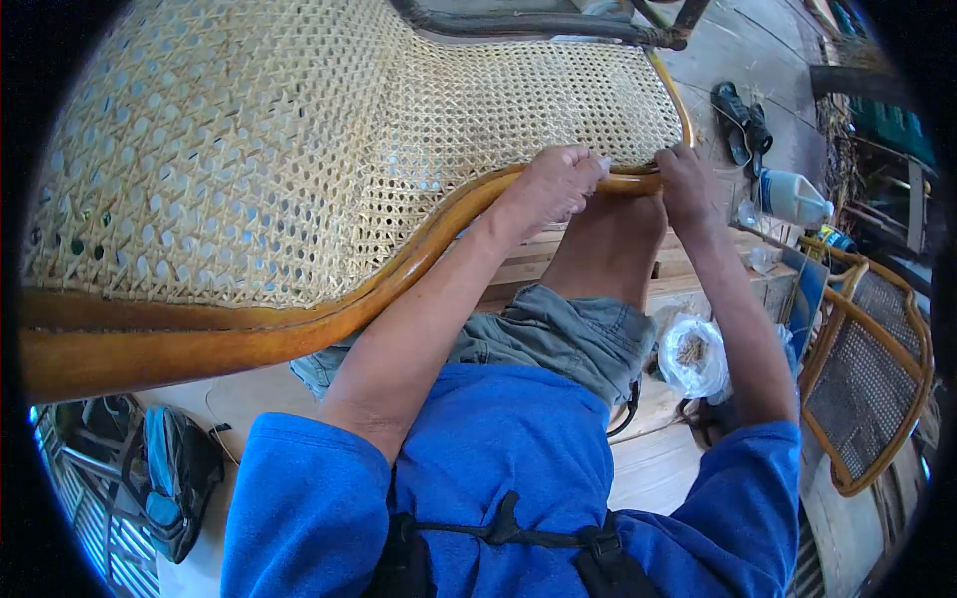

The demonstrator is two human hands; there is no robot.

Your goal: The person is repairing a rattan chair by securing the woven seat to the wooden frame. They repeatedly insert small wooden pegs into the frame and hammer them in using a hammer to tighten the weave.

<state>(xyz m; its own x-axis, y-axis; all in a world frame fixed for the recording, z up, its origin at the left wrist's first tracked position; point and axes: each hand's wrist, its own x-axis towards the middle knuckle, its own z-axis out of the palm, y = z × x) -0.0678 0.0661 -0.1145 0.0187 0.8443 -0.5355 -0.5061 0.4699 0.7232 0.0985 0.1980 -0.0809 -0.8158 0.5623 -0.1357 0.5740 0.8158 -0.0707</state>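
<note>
A curved chair frame [439, 227] of glossy orange-brown wood lies across my lap. Pale woven cane [478, 105] with an open hole pattern fills it, and its edge runs along a groove in the wood. My left hand [560, 185] is closed in a pinch over the frame's near rail; whatever its fingertips hold is too small to make out. A short way to the right, my right hand [688, 187] rests at the rail near the corner, fingers curled down at the cane's edge. What lies under those fingers is hidden.
Right of my leg stands a clear plastic bag [695, 357] holding small pale pieces. Beyond are a white jug [795, 197], black sandals [743, 125] and another cane-filled frame [869, 374]. A dark frame piece [538, 27] crosses the far side. A backpack [177, 483] sits at lower left.
</note>
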